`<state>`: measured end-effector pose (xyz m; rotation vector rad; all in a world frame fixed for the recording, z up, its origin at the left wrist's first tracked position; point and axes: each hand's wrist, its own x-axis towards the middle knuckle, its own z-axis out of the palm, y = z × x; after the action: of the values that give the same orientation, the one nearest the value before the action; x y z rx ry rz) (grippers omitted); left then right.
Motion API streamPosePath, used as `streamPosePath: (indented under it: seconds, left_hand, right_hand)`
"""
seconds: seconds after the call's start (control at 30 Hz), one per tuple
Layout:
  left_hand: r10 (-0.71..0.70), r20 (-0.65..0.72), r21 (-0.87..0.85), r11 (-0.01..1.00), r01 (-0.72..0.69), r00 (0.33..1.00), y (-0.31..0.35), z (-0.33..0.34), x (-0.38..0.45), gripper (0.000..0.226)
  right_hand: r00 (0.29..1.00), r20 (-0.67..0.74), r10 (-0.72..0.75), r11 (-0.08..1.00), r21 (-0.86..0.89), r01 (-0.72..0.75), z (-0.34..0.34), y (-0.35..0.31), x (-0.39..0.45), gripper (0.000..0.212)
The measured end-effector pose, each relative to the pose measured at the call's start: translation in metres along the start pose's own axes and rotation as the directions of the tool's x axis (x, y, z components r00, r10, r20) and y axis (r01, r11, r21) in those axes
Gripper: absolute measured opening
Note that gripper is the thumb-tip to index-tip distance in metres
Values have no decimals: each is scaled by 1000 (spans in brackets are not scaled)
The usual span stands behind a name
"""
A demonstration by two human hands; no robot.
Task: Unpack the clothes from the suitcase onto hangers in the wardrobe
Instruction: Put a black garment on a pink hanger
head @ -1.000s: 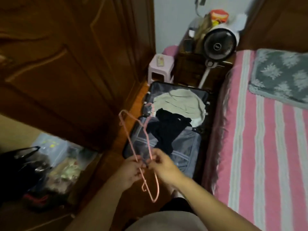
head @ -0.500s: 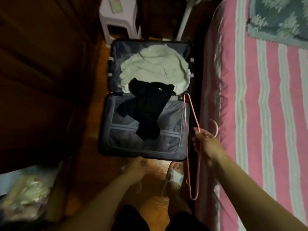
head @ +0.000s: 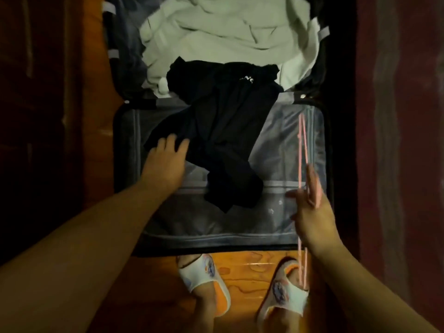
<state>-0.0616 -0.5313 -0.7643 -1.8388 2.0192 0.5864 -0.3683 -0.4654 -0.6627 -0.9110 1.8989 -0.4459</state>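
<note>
Open suitcase (head: 298, 164) on floor, clothes inside.
Black garment (head: 223, 131) is touched at its edge by left hand (head: 165, 164), fingers relaxed. Pink hanger (head: 303, 150) is pinched by right hand (head: 312, 212), held over suitcase's right side; pale garment (head: 228, 32) lies behind.

the room is dim and the picture is dark overall, with a warm cast. the brightest areas are the pale garment (head: 228, 32) at the top of the suitcase (head: 125, 150) and the glossy orange floor (head: 249, 263) near the feet, which carries a soft sheen. the left and right edges sink into near-black shadow, where detail is lost. the black garment (head: 223, 131) reads as a flat dark mass with few visible folds. the right hand (head: 312, 212) and the pink hanger (head: 303, 150) are smeared by motion blur, the hanger doubled into faint streaks. the whole frame is soft and grainy, and the forearms look stretched toward the bottom corners.
</note>
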Motion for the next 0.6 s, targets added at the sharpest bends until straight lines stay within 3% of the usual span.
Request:
streamPosePath:
  seconds: [0.07, 0.13, 0.27, 0.4, 0.43, 0.47, 0.5, 0.57, 0.6]
  left_hand:
    - [59, -9, 18, 998, -59, 998, -5, 10, 33, 74]
    - [121, -76, -9, 993, -122, 990, -5, 17, 49, 55]
    - [228, -250, -250, 924, -290, 941, 3, 26, 29, 31]
    - [394, -208, -323, 836, -443, 895, -13, 15, -42, 21]
    - [393, -119, -315, 856, -410, 912, -18, 10, -59, 15]
    - [374, 47, -327, 882, -340, 926, -19, 4, -75, 13]
    - [357, 286, -340, 906, -254, 889, -15, -4, -89, 18]
    - [327, 693, -312, 940, -142, 643, 4, -19, -107, 38]
    - [324, 769, -285, 945, -158, 551, 15, -26, -109, 45]
  right_hand:
    - [991, 27, -131, 949, -286, 133, 28, 5, 20, 67]
    - [985, 71, -160, 881, -439, 175, 64, 8, 42, 52]
    - [985, 162, -53, 831, -540, 133, 127, 12, 62, 70]
    - [997, 23, 80, 826, -561, -53, 110, 4, 50, 44]
    - [996, -23, 89, 814, -575, -86, 98, 0, 40, 36]
    - [994, -53, 92, 792, -602, -105, 86, -1, 28, 29]
    - [994, -56, 97, 755, -646, -110, 73, -2, 15, 23]
    - [988, 27, 151, 638, -766, -76, 54, 0, -15, 19]
    - [979, 80, 186, 582, -812, -44, 46, 3, -27, 21]
